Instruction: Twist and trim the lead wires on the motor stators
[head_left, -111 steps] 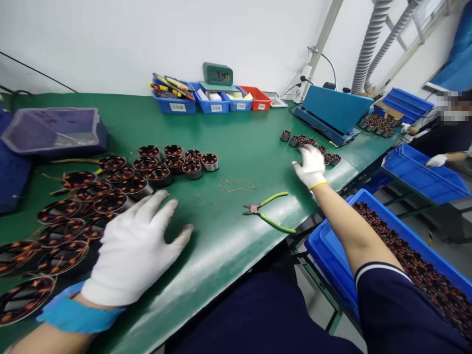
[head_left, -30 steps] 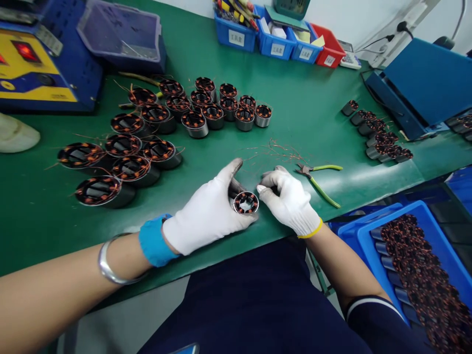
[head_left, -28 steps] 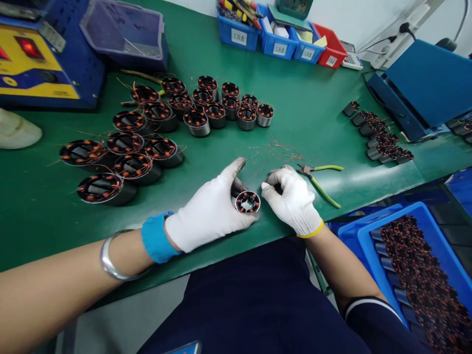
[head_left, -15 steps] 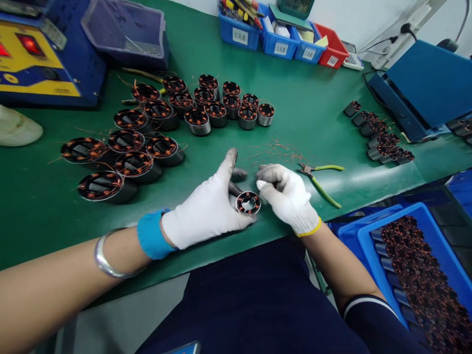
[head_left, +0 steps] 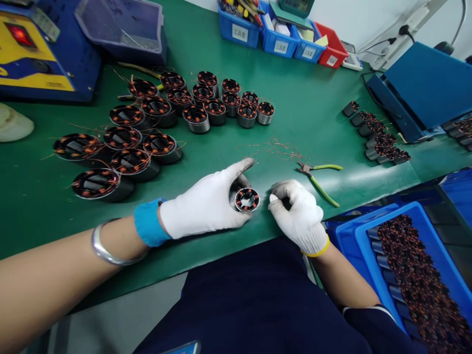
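My gloved left hand (head_left: 210, 199) is wrapped round a motor stator (head_left: 247, 199), a metal ring with copper windings inside, its open end facing up toward me. Just to the right, my gloved right hand (head_left: 297, 211) has thumb and forefinger pinched together. A faint thin wire seems to run from the stator's edge to this pinch; the fingertips hide its end. Green-handled cutting pliers (head_left: 317, 181) lie spread beyond my right hand. Loose copper wire clippings (head_left: 282, 148) are scattered behind the hands.
Many wound stators (head_left: 195, 118) stand at the left, more (head_left: 379, 142) at the right. A blue crate (head_left: 409, 211) of stators sits below the table edge. A yellow-blue machine (head_left: 40, 54), a purple bin (head_left: 125, 29), tool boxes (head_left: 239, 29) and a blue device (head_left: 424, 88) line the back.
My right hand came back from the right-hand stators, and a stator is now in my left hand. In the last half second my right hand, still pinched, has drawn slightly right, away from it.
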The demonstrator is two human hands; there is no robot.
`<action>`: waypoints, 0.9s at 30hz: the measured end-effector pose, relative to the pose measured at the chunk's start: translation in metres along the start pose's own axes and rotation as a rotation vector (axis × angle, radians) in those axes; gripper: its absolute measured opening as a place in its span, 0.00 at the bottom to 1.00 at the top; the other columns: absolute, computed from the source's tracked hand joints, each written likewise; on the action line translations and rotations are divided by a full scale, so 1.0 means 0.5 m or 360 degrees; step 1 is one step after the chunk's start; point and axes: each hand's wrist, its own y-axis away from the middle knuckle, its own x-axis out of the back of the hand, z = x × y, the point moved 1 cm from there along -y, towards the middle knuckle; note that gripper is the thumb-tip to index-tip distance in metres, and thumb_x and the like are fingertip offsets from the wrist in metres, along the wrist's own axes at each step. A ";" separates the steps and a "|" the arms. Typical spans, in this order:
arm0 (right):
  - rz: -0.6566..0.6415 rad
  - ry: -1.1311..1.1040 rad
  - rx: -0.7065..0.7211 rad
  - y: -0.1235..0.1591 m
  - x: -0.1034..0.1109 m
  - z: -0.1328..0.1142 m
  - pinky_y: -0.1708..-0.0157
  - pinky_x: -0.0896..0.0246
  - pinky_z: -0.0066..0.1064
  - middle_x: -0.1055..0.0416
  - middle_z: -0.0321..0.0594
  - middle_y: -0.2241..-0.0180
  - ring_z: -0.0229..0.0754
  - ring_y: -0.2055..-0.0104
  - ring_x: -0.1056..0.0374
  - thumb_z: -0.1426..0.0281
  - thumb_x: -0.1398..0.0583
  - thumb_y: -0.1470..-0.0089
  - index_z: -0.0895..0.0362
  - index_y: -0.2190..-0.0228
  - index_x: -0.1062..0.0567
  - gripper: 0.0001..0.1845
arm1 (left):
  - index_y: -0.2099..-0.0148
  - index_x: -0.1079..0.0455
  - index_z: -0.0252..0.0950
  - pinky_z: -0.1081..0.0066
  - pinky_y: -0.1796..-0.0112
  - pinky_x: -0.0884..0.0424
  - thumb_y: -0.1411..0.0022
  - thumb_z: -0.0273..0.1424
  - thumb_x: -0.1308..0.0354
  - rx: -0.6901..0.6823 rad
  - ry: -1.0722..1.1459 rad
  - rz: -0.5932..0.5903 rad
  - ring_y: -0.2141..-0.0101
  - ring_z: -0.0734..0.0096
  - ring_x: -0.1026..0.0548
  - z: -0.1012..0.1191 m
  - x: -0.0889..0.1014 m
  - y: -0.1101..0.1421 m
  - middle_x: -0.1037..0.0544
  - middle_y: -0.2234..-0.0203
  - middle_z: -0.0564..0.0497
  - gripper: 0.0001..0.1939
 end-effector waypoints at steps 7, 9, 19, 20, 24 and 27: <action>-0.0490 0.0372 0.0473 0.013 0.026 -0.039 0.55 0.31 0.40 0.45 0.53 0.36 0.55 0.43 0.35 0.57 0.42 0.45 0.56 0.37 0.45 0.39 | 0.48 0.33 0.33 0.59 0.49 0.30 0.57 0.39 0.31 -0.0329 -0.0168 0.0305 0.51 0.53 0.27 0.005 0.001 0.017 0.27 0.51 0.41 0.34; -0.0613 0.0485 0.0381 0.011 0.005 -0.032 0.57 0.31 0.40 0.38 0.55 0.40 0.53 0.50 0.29 0.58 0.46 0.41 0.60 0.36 0.46 0.37 | 0.54 0.31 0.34 0.62 0.53 0.28 0.48 0.36 0.36 -0.0411 -0.0175 0.0281 0.56 0.60 0.24 0.007 -0.010 0.019 0.25 0.56 0.43 0.21; -0.0775 0.0468 0.0384 -0.016 0.007 0.007 0.67 0.44 0.32 0.24 0.39 0.63 0.41 0.64 0.29 0.60 0.52 0.35 0.54 0.57 0.26 0.19 | 0.58 0.30 0.34 0.67 0.62 0.29 0.45 0.29 0.44 -0.0445 -0.0332 0.0087 0.65 0.68 0.28 0.010 -0.022 0.005 0.29 0.63 0.47 0.10; -0.0779 0.0467 0.0422 -0.018 0.015 0.009 0.67 0.45 0.32 0.24 0.38 0.64 0.41 0.65 0.30 0.60 0.52 0.35 0.54 0.58 0.26 0.19 | 0.60 0.31 0.35 0.67 0.63 0.29 0.46 0.28 0.44 -0.0435 -0.0343 0.0069 0.66 0.68 0.28 0.012 -0.022 0.004 0.29 0.63 0.48 0.09; -0.0788 0.0557 0.0500 -0.021 0.040 0.006 0.70 0.48 0.33 0.25 0.39 0.68 0.41 0.70 0.32 0.60 0.53 0.35 0.55 0.61 0.26 0.19 | 0.64 0.33 0.36 0.67 0.66 0.31 0.48 0.26 0.46 -0.0430 -0.0370 0.0094 0.68 0.69 0.31 0.017 -0.034 0.004 0.32 0.66 0.49 0.06; -0.0804 0.0546 0.0462 -0.015 0.057 0.000 0.71 0.48 0.32 0.25 0.39 0.69 0.41 0.71 0.32 0.62 0.52 0.36 0.55 0.62 0.26 0.17 | 0.65 0.35 0.37 0.67 0.66 0.32 0.49 0.25 0.47 -0.0447 -0.0379 0.0130 0.68 0.69 0.32 0.013 -0.045 0.005 0.33 0.66 0.49 0.06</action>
